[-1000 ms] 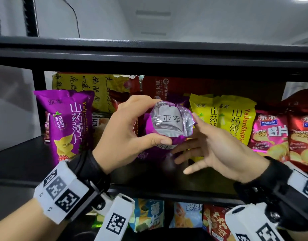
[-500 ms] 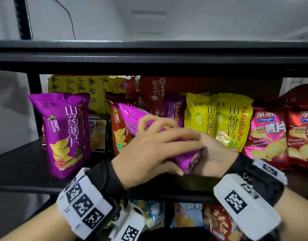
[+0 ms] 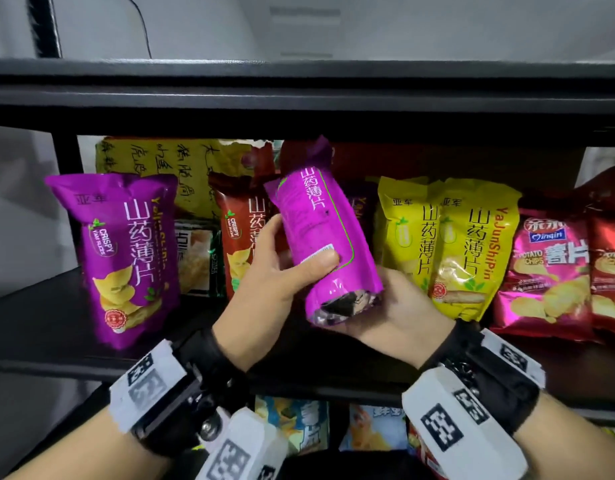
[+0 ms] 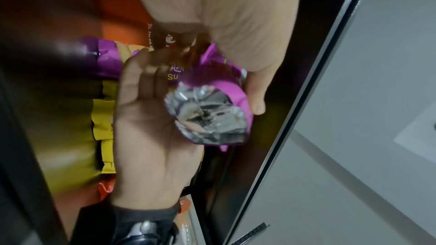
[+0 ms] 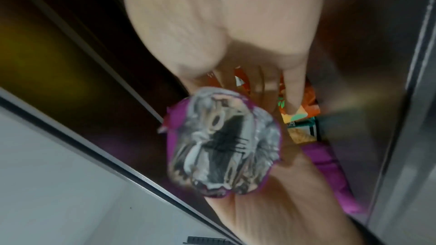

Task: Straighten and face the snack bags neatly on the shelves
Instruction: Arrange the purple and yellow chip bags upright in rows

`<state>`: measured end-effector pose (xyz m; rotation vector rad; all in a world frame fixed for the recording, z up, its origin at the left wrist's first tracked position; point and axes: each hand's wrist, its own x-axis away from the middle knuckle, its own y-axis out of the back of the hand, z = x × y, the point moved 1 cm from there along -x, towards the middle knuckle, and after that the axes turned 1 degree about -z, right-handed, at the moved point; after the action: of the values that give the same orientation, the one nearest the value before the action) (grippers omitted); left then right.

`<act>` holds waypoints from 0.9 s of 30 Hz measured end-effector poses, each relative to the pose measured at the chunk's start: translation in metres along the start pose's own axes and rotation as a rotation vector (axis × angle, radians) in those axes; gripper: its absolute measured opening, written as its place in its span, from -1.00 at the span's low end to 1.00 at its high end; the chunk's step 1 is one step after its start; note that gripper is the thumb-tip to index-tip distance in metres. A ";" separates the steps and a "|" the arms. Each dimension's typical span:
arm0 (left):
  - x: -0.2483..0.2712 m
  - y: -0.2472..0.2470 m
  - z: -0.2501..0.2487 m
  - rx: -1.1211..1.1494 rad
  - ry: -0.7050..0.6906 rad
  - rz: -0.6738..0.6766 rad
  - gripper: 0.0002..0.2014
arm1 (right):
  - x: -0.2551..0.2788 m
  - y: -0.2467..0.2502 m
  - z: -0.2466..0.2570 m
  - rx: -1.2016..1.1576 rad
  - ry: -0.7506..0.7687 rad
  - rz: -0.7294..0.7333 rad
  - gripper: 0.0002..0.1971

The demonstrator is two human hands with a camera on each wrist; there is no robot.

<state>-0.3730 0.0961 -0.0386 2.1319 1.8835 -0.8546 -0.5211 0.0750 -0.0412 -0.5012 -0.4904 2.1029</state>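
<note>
A purple yam-crisp bag [image 3: 320, 233] is held nearly upright above the middle of the black shelf [image 3: 39, 323], its back panel toward me and its top leaning slightly left. My left hand [image 3: 299, 268] grips its left side, thumb across the back panel. My right hand [image 3: 399, 306] lies under and behind the bag's lower end, with its fingers fairly straight. In the left wrist view the bag's silver bottom [image 4: 207, 116] rests against the right hand's palm [image 4: 151, 137]. The right wrist view shows the same silver bottom [image 5: 224, 156], blurred.
A matching purple bag [image 3: 126, 258] stands at the left, and a red-brown bag [image 3: 240, 237] behind my left hand. Two yellow bags [image 3: 472, 244], a pink chip bag [image 3: 548, 268] and a red one [image 3: 611, 265] stand to the right. The upper shelf board [image 3: 299, 95] hangs close overhead. More bags [image 3: 299, 427] sit on the shelf below.
The purple bag went from bottom-toward-me, through a tilt under both hands, to nearly upright. My right hand moved from beside it to under its lower end.
</note>
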 end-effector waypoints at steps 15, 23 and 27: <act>0.002 0.023 0.035 -0.771 -0.245 0.082 0.18 | -0.024 0.011 0.006 0.439 0.307 -0.157 -0.52; -0.001 0.034 0.038 -0.948 -0.312 -0.005 0.05 | -0.035 0.001 -0.002 0.768 0.378 -0.165 -0.73; -0.015 0.040 0.034 -0.688 -0.303 -0.036 -0.10 | -0.034 -0.006 -0.008 0.805 0.327 -0.154 -0.63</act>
<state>-0.3459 0.0595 -0.0678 1.4694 1.7233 -0.4075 -0.4948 0.0513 -0.0392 -0.3012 0.4854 1.8244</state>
